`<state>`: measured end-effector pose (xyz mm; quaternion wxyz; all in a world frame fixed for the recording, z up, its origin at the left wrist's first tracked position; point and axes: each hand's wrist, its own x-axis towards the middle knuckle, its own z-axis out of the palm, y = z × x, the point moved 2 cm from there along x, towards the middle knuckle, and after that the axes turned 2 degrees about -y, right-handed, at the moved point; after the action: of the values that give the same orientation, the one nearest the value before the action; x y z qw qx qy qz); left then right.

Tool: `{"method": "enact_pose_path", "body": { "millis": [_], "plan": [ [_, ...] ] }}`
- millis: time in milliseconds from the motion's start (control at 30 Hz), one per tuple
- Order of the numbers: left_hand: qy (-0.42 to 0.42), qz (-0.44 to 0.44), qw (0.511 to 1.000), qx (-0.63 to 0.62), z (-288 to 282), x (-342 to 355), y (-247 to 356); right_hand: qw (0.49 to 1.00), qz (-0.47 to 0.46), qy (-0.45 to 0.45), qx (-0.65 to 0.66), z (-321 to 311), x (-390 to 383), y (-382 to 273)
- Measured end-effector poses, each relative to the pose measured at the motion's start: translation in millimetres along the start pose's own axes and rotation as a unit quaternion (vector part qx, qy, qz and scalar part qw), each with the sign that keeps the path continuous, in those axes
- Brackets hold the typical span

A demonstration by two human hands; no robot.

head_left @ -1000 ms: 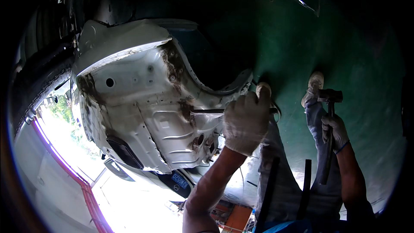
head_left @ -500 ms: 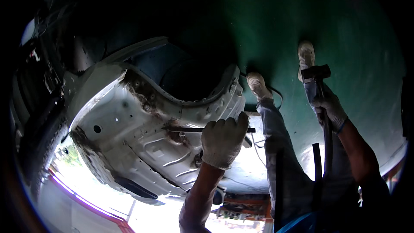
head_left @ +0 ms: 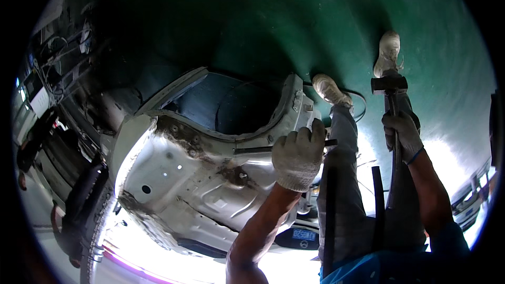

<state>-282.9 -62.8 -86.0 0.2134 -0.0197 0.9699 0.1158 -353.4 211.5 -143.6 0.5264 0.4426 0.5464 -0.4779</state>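
Note:
My left hand (head_left: 298, 160), in a white knit glove, is closed around a dark metal bar (head_left: 252, 150). The bar lies nearly level across a pale car body section (head_left: 179, 200), its left end close to the curved wheel-arch edge; whether it touches the metal I cannot tell. Rust-brown, scraped patches mark the section along that curve. Also gloved, my right hand (head_left: 402, 130) grips the handle of a hammer (head_left: 389, 85) high up near the head. The hammer stands upright in front of my right leg, its head above the hand and the long handle pointing down.
My shoes (head_left: 331, 90) stand on the green floor (head_left: 252, 21) beyond the section's right side. A cable (head_left: 363, 106) loops by my left foot. People in dark clothes (head_left: 79, 226) are at the left, near car parts. A vehicle (head_left: 468, 205) shows at far right.
The view has shifted, so the body section and my left hand appear further right. The bar now tilts up slightly at its right end. Both hands keep their grips.

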Motion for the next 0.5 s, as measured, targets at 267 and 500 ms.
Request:
{"method": "enact_pose_path", "body": {
  "millis": [267, 500],
  "plan": [
    [-0.03, -0.021, 0.998, 0.052, -1, 1, 9, 0.997, -0.022, -0.031, 0.067, 16, -40, 15],
    [-0.058, -0.034, 0.995, 0.072, 2, 9, 2, 0.996, -0.08, -0.035, 0.033, 14, -47, 8]
  ]
}}
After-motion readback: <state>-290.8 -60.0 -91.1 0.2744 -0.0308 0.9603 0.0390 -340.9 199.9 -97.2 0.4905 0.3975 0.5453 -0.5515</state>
